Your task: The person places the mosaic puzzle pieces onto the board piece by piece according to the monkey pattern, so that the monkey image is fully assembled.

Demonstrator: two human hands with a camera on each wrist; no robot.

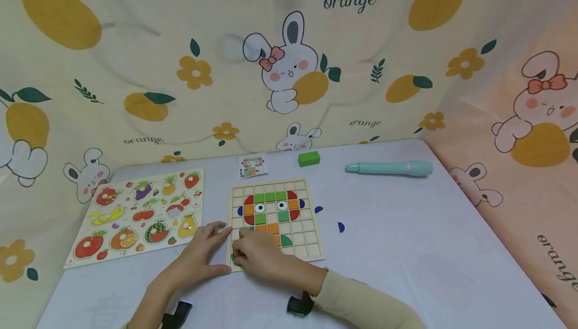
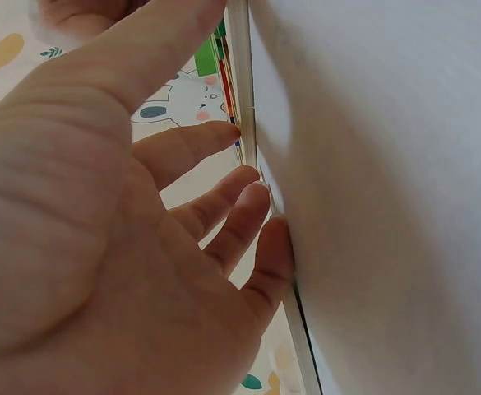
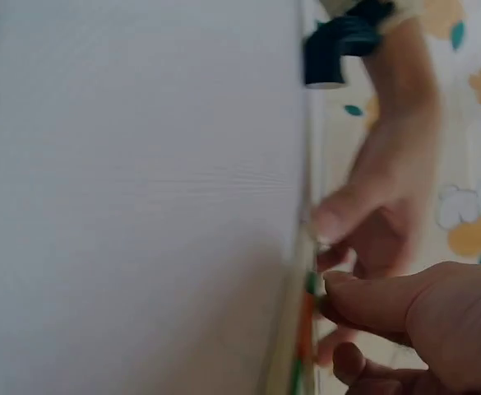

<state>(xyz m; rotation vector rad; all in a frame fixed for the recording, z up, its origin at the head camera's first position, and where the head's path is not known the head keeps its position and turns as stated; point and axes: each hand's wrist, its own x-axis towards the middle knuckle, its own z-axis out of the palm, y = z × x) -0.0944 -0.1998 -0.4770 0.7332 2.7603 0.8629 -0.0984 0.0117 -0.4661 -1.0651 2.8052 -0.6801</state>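
A wooden grid board (image 1: 311, 241) lies on the table with coloured pieces set in its cells: red, orange, green and blue shapes and two eye pieces (image 1: 282, 205). My left hand (image 1: 200, 254) rests at the board's left edge, fingers spread and fairly straight, thumb by the near corner. Over the lower left cells, my right hand (image 1: 264, 256) has its fingers curled and pinches a small green piece (image 1: 233, 257), mostly covered by the fingertips. In the right wrist view, the right thumb (image 3: 372, 300) meets a finger close to the board's edge.
A fruit picture board (image 1: 126, 223) lies left. Behind the grid board are a small pattern card (image 1: 253, 165) and a green block (image 1: 309, 158). A mint-coloured pen (image 1: 388, 168) lies at the back right. Two blue half-round pieces, one here (image 1: 341, 227), lie right of the board.
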